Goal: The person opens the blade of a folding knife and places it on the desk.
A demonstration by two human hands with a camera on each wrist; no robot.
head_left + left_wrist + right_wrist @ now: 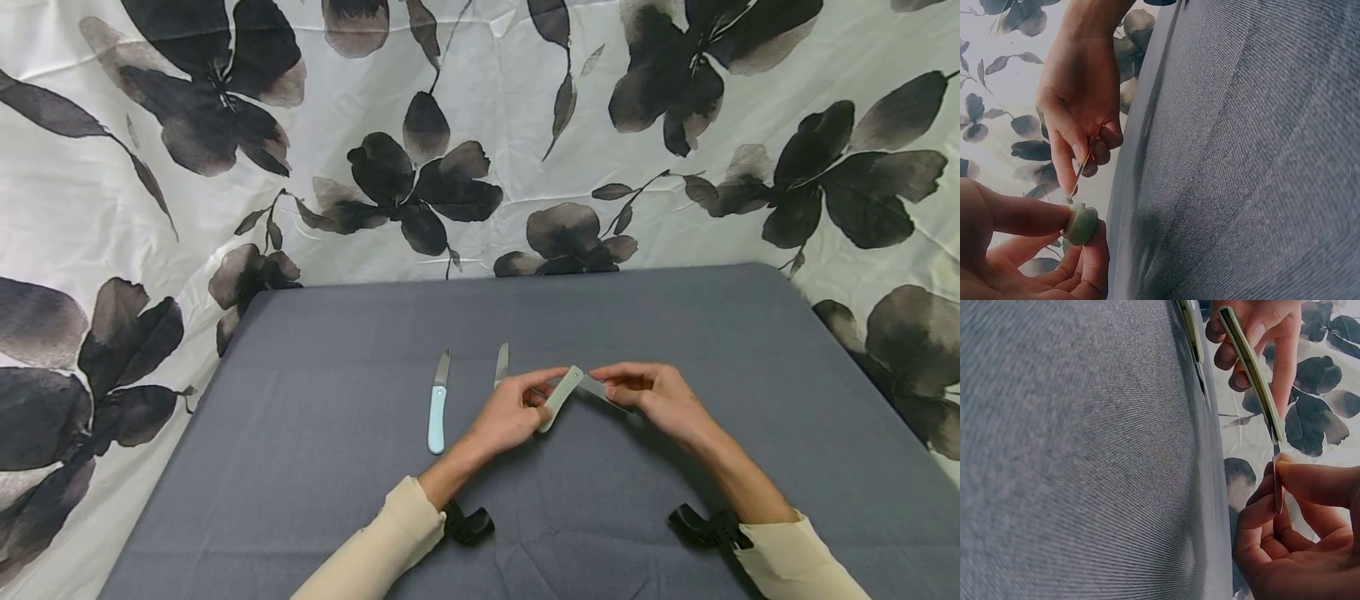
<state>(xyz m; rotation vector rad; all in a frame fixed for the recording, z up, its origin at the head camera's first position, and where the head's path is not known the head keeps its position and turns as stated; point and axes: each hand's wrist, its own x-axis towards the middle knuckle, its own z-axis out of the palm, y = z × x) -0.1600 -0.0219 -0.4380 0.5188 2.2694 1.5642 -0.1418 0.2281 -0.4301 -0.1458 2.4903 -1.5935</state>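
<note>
A folding knife with a pale green handle (561, 402) is held up over the table, its blade (602, 393) swung partway out at an angle. My left hand (510, 412) pinches the handle between thumb and fingers. The flat of the blade is pinched by my right hand (667, 402), with the thumb on one side, as the right wrist view shows. A slot runs along the handle (1250, 372) in that view. Seen nearly end-on in the left wrist view, the green handle (1082, 225) sits between my left thumb and fingers.
Left of my hands, a light blue folding knife (437, 408) lies unfolded on the grey cloth-covered table (337, 358). Another knife's blade (502, 362) pokes out beyond my left hand, its handle hidden in the head view. A floral curtain (450, 83) hangs behind.
</note>
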